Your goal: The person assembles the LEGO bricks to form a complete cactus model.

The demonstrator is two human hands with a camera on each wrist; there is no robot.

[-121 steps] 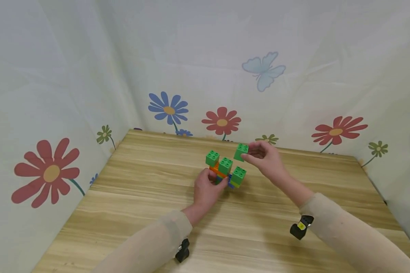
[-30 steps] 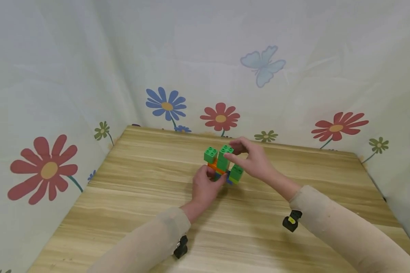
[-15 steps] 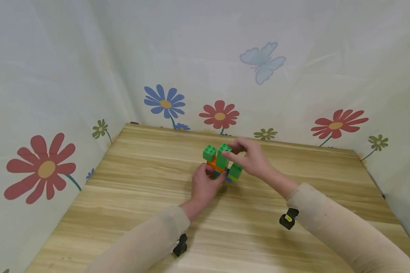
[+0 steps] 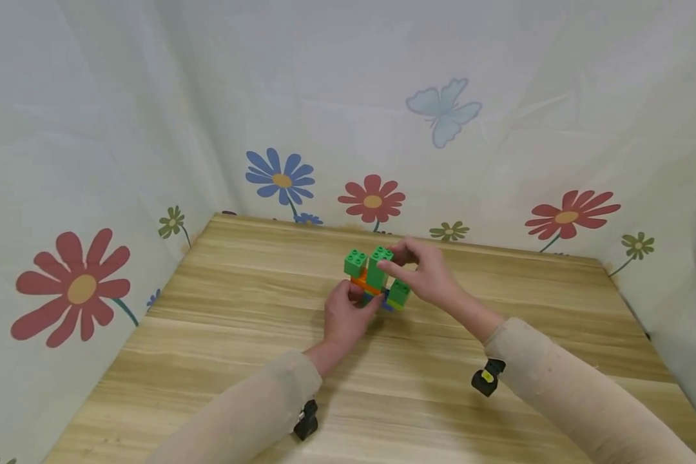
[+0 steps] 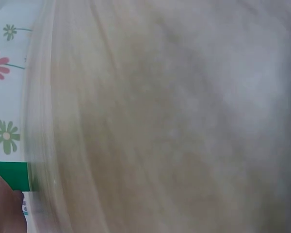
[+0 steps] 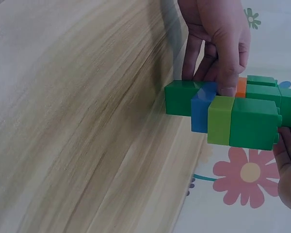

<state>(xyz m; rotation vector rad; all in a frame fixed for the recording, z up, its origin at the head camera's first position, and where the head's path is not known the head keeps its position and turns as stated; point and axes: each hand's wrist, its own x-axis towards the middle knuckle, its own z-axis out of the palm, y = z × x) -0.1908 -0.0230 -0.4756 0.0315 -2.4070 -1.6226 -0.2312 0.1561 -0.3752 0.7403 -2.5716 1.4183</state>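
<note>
My left hand [image 4: 345,314] grips a small structure of toy building bricks low down, thumb and fingers on either side. An orange brick [image 4: 359,282] spans its middle, bearing a green brick [image 4: 355,263] on the left and a taller green column [image 4: 376,274] beside it. My right hand [image 4: 428,270] pinches the top brick of that column. A blue brick [image 6: 203,109], a lime brick [image 6: 219,121] and another green brick [image 6: 254,124] form the side branch in the right wrist view. A green base brick [image 6: 180,98] is lowest, close over the table. The left wrist view catches only a green corner [image 5: 13,175].
The wood-grained table [image 4: 220,335] runs back to a white cloth backdrop [image 4: 336,96] printed with flowers and a butterfly. Small black cameras [image 4: 306,420] hang from both wrists.
Four seconds ago my right hand held a green brick apart, right of the structure. That brick has moved left onto the middle green brick. My left hand keeps its grip.
</note>
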